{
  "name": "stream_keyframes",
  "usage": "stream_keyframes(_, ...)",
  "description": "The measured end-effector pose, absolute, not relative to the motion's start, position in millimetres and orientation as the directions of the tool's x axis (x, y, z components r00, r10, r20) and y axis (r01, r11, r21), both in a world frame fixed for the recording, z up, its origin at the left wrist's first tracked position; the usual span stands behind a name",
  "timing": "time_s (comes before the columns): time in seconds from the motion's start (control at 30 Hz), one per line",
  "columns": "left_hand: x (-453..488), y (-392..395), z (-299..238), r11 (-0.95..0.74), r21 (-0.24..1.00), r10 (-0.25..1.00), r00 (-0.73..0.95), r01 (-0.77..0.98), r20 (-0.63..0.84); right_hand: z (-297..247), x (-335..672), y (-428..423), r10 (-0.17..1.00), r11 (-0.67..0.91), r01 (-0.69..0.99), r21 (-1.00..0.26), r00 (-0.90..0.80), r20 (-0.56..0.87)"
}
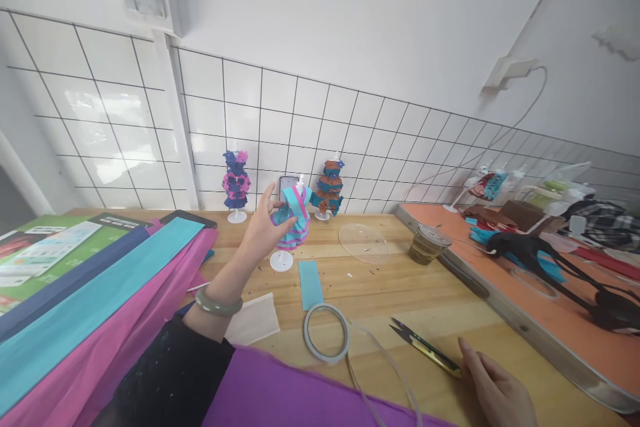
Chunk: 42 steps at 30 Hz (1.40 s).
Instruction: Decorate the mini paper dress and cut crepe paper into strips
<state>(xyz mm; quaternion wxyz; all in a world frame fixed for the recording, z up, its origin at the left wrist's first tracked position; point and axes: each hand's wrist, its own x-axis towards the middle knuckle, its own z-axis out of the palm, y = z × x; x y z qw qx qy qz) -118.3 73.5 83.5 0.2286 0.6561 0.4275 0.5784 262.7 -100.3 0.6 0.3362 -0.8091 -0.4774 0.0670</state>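
My left hand (267,220) reaches out with thumb and fingers apart, beside a miniature dress form (295,213) in a turquoise and pink ruffled dress. The thumb overlaps the dress; whether it touches cannot be made out. This form stands on a round white base (281,261). Low on the right, my right hand (495,383) rests on the table with its thumb held away, partly cut by the frame edge. Just left of it lie thread snips (425,349), blades pointing away. A roll of double-sided tape (326,333) and a turquoise strip (311,285) lie between the hands.
Two more dressed forms, one navy and pink (236,180), one brown and teal (328,188), stand behind. Folded fabrics (115,307) cover the left. A clear cup (428,245) sits beside an orange-topped board (520,280) carrying black straps. Purple fabric (280,390) lies in front.
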Motion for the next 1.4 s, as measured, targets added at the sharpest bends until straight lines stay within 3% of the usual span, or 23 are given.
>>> stream_keyframes(0.8,-100,53,99,-0.506,0.765,0.813,-0.077,0.398,0.577,-9,263,-100,0.837,-0.346,0.677,-0.649,0.536,0.113)
stream_keyframes(1.0,-110,51,106,-0.533,0.843,0.840,-0.074,0.071,0.537,-6,260,-100,0.834,-0.348,0.668,-0.658,0.541,0.108)
stream_keyframes(1.2,-115,45,117,-0.379,0.879,0.893,0.134,-0.290,0.430,-3,259,-102,0.824,-0.313,0.668,-0.676,0.545,0.157)
stream_keyframes(1.4,-116,28,130,-0.244,0.883,0.877,0.297,-0.401,0.377,14,244,-101,0.842,-0.268,0.632,-0.727,0.520,0.142)
